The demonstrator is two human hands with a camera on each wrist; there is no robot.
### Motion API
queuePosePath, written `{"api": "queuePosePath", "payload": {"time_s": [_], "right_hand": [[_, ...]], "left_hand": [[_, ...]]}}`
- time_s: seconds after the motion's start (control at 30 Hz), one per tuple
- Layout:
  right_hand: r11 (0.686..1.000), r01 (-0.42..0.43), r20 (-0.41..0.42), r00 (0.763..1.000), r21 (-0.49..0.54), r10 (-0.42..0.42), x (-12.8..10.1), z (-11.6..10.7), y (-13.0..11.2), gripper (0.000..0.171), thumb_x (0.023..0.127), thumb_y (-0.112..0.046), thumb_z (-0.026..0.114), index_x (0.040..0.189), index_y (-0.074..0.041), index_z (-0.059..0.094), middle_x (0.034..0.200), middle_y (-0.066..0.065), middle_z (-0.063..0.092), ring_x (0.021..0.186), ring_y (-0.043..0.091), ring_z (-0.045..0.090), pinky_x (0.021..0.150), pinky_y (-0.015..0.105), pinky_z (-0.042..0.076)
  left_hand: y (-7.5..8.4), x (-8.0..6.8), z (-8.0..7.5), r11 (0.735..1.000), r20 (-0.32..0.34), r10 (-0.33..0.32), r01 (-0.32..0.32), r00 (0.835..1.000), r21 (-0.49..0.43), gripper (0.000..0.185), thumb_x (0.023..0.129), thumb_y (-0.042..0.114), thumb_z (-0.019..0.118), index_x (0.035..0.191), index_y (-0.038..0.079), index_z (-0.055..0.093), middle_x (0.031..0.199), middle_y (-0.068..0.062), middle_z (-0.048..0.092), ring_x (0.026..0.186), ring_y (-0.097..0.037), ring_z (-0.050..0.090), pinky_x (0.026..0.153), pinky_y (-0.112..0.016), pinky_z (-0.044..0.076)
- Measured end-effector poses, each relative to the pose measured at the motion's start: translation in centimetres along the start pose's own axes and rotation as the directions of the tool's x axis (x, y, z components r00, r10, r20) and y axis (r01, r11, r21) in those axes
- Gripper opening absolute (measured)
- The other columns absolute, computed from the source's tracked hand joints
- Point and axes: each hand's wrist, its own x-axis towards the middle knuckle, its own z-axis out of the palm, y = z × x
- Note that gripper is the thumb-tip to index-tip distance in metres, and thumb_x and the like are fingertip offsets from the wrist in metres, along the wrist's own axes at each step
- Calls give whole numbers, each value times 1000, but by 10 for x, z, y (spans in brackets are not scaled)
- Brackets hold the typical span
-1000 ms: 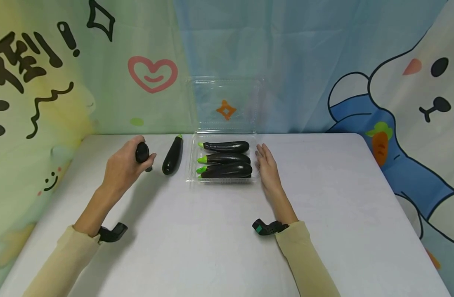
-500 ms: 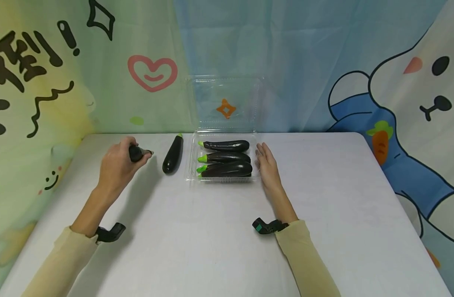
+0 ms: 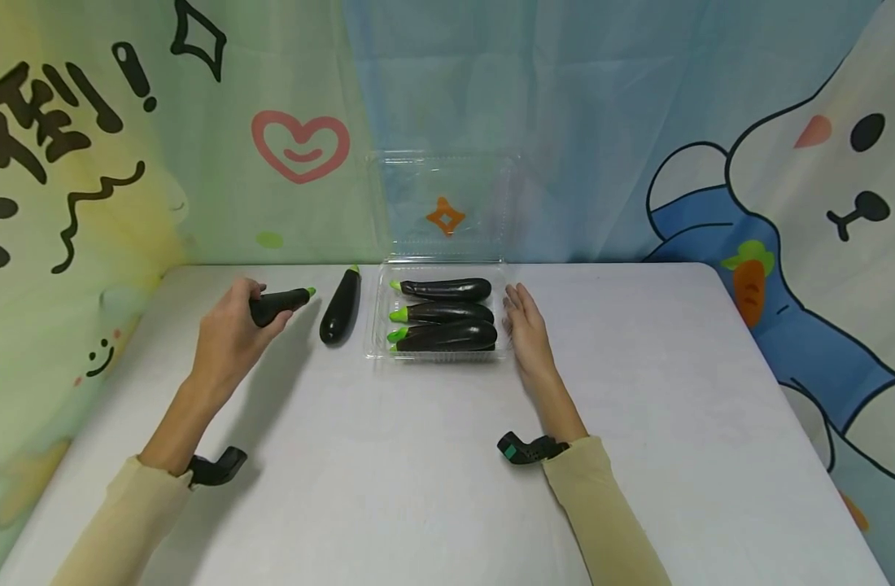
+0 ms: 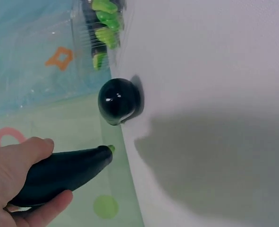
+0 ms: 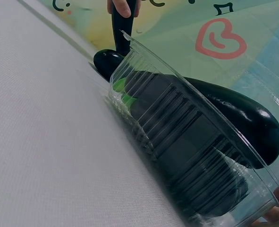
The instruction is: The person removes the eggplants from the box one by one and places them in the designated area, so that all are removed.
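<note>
Glossy smooth eggplants [image 3: 340, 306], shiny ribbed plastic container [image 3: 380, 321], matt cloth tabletop [image 3: 389, 472]

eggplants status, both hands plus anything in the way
Left hand gripping one eggplant, off the table. Right hand at clear box's right end. Box open, eggplants inside. Loose eggplant between left hand and box.
</note>
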Motion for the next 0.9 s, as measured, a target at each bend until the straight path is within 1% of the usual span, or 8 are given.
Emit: {"api": "queuePosePath", "payload": {"time_s": [0.1, 0.17, 0.23, 0.33, 0.43, 0.57, 0.73, 0.9], "right_hand": [[1000, -3, 1, 1000, 0, 3, -1, 1, -1, 56, 105, -10, 29, 155, -2, 6, 163, 11, 18, 151, 26, 19, 121, 40, 22], [1000, -5, 1, 1000, 1, 5, -1, 1, -1, 56, 105, -10, 29, 155, -2, 6, 163, 11, 18, 151, 25, 19, 121, 40, 22], [1000, -2, 2, 1000, 6, 2, -1, 1, -1, 56, 105, -10, 29, 155, -2, 6, 163, 11, 18, 151, 25, 19, 121, 40, 22], [1000, 3, -4, 1000, 14, -3, 4, -1, 5, 56, 105, -12, 30, 156, -4, 7, 163, 10, 19, 151, 24, 20, 121, 40, 22], [1000, 10, -10, 1000, 11, -10, 10, -3, 14, 56, 105, -14, 30, 156, -6, 8, 162, 7, 21, 150, 22, 21, 121, 38, 23], [1000, 20, -22, 1000, -5, -20, 14, -4, 22, 56, 105, -15, 31, 156, -7, 9, 162, 6, 23, 150, 21, 24, 120, 37, 25], [999, 26, -30, 999, -18, -27, 14, -5, 22, 56, 105, -13, 30, 156, -6, 9, 162, 7, 23, 149, 22, 24, 119, 38, 26], [1000, 23, -26, 999, -8, -23, 14, -4, 21, 56, 105, -14, 31, 156, -6, 9, 162, 7, 22, 150, 21, 24, 119, 37, 26]], "left_hand": [[-1, -2, 1, 1000, -1, -9, 9, 1000, 5, 43, 76, 12, 81, 101, -4, 50, 97, -27, 68, 73, -41, 66, 62, -53, 53], [-2, -3, 0, 999, -5, -20, 20, 1000, 30, 43, 77, 16, 81, 101, -2, 50, 92, -25, 70, 65, -39, 65, 54, -49, 50], [-2, -4, 0, 998, -17, -24, 25, 1000, 64, 44, 77, 22, 81, 102, 1, 51, 87, -23, 72, 56, -36, 63, 45, -43, 44], [-3, -5, 1, 996, -47, -8, 12, 999, 91, 46, 78, 27, 80, 110, 4, 57, 93, -18, 74, 56, -33, 63, 42, -39, 39], [-5, -7, 4, 998, -68, 31, -27, 997, 59, 44, 79, 24, 80, 114, 4, 64, 101, -19, 73, 72, -36, 68, 52, -46, 48], [-6, -10, 7, 999, -76, 49, -50, 996, -7, 35, 80, 17, 79, 108, -2, 69, 111, -24, 69, 95, -41, 68, 69, -54, 54], [-7, -11, 7, 999, -86, 29, -31, 996, -25, 36, 80, 14, 78, 108, -6, 67, 118, -26, 66, 101, -44, 66, 73, -55, 53], [-7, -11, 8, 1000, -84, 12, -14, 996, -25, 35, 80, 11, 77, 107, -8, 66, 117, -26, 66, 99, -45, 66, 74, -56, 53]]}}
